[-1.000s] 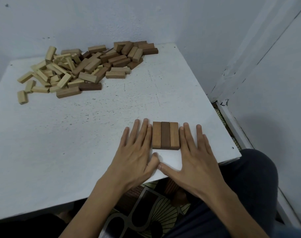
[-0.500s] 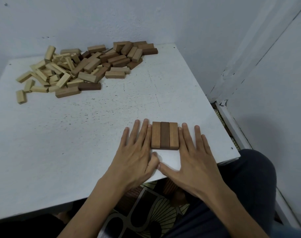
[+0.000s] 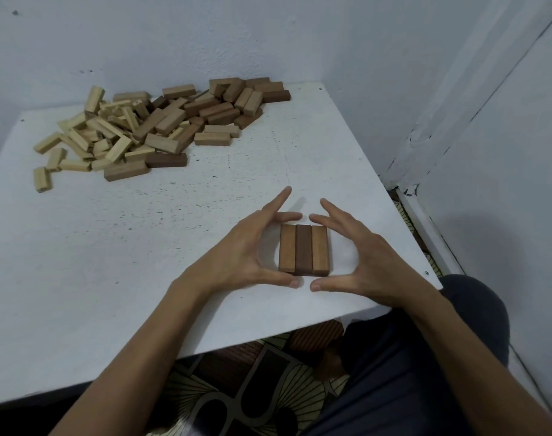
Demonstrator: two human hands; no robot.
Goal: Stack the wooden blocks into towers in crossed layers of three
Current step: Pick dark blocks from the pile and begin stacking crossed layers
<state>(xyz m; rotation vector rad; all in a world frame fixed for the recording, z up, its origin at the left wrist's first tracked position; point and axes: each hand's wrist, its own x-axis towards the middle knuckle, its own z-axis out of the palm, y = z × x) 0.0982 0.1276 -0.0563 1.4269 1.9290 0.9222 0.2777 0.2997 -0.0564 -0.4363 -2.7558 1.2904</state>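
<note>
the left hand (image 3: 243, 256) is spread wide in a c-shape, its thumb (image 3: 292, 282) lying along the table just in front of the near ends of the three-block layer (image 3: 303, 250) and its fingers (image 3: 287, 217) curving round to the far ends, with the forefinger lifted and pointing away. the right hand (image 3: 369, 262) mirrors it from the other side, thumb (image 3: 317, 286) low at the near edge and fingers (image 3: 320, 220) reaching over the far edge. neither hand is closed on anything. the tips sit just beside the wood, and whether they actually touch it cannot be told. the two thumb tips nearly meet in front of the layer, with a small gap between them. the layer lies flat between the palms, enclosed on its near and far ends, with bare table showing on both long sides between wood and palm. it is made of three blocks packed side by side, long axes running away from the person: a darker brown one in the middle and a lighter brown one on each flank. it sits near the right front corner of the white table (image 3: 127, 262). well apart, at the far left against the wall (image 3: 268, 36), lies the loose pile of blocks (image 3: 155, 127), pale ones mostly to the left and browner ones to the right, with one dark block (image 3: 166, 159) at its near edge. below the table edge are a dark trouser leg (image 3: 472, 316) and a patterned floor mat (image 3: 237, 401).
</note>
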